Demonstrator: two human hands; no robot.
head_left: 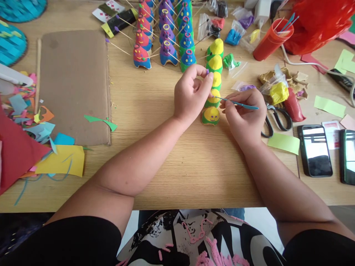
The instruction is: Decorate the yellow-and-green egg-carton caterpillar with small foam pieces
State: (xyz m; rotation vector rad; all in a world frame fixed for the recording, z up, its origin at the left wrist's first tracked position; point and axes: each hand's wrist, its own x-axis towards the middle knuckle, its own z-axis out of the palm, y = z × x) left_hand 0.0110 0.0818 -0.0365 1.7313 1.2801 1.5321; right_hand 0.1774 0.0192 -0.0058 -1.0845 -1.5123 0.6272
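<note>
A row of yellow and green clay figures (217, 47) runs away from me in the middle of the table. The nearest figure (211, 113) has two purple eyes and a smile. My left hand (190, 94) is closed in a pinch on a small bit of purple clay (208, 71), just left of the row. Between the fingertips of my right hand (246, 116) lies a thin blue modelling tool (245, 105). Its tip is at the second figure (215, 94), where a small purple dot shows; exact contact is hard to make out.
Rows of finished-looking red (142, 55), purple (167, 52) and blue (188, 57) figures with sticks stand behind. Left lie cardboard (74, 88) and paper scraps (62, 159). Scissors (277, 118), phones (316, 151), clay bags (235, 33) and a red cup (270, 42) are right.
</note>
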